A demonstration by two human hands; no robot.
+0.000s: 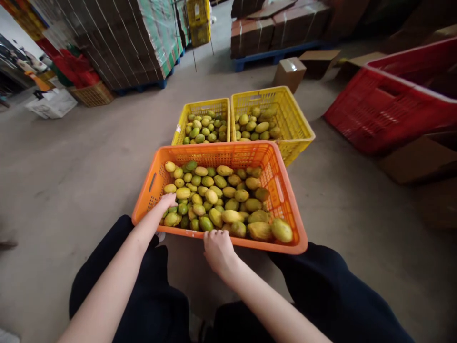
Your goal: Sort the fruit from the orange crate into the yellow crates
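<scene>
An orange plastic crate (291, 205) stands between my knees, holding many yellow-green oval fruits (211, 196) that look like lemons. My left hand (168, 201) reaches over the near rim into the crate's left side, its fingers curled down among the fruits. Whether a fruit is in that hand is hidden. With fingers hooked over the near rim, my right hand (218, 247) grips the crate close to its middle. A larger, paler fruit (282, 230) lies in the near right corner.
Behind the orange crate stand two yellow crates (300, 116) with similar fruits. To the right are a red crate (374, 105) and cardboard boxes (290, 72). Wrapped, stacked goods (117, 43) on a pallet rise at the back left. Grey concrete floor (71, 162) surrounds the crates.
</scene>
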